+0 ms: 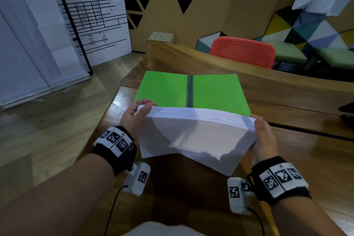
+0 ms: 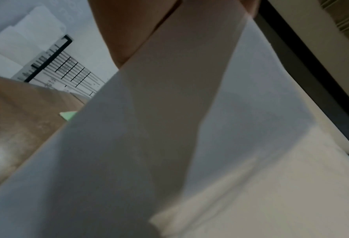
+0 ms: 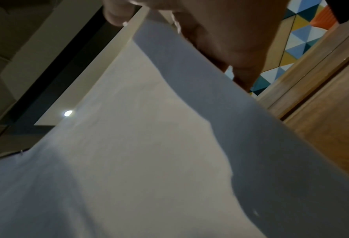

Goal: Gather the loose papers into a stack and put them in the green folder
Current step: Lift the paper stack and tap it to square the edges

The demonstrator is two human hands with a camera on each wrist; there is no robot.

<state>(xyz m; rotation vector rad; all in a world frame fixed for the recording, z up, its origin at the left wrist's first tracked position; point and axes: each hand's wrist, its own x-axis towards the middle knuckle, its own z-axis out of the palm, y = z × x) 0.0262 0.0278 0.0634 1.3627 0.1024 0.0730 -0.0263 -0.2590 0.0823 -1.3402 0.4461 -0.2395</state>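
A thick stack of white papers (image 1: 193,136) is lifted off the wooden table (image 1: 298,149), held by both its sides. My left hand (image 1: 137,115) grips the stack's left edge, with the thumb over the top. My right hand (image 1: 263,134) grips the right edge. The green folder (image 1: 216,92) lies open and flat on the table just beyond the stack, its dark spine in the middle. In the left wrist view the papers (image 2: 169,145) fill the picture and a sliver of the folder (image 2: 68,115) shows. The right wrist view shows the papers (image 3: 149,145) from below.
A red perforated chair (image 1: 243,50) stands behind the table at the far side. A whiteboard (image 1: 95,25) leans against the wall on the left. A dark object (image 1: 347,109) sits at the table's right edge. Wooden floor lies to the left.
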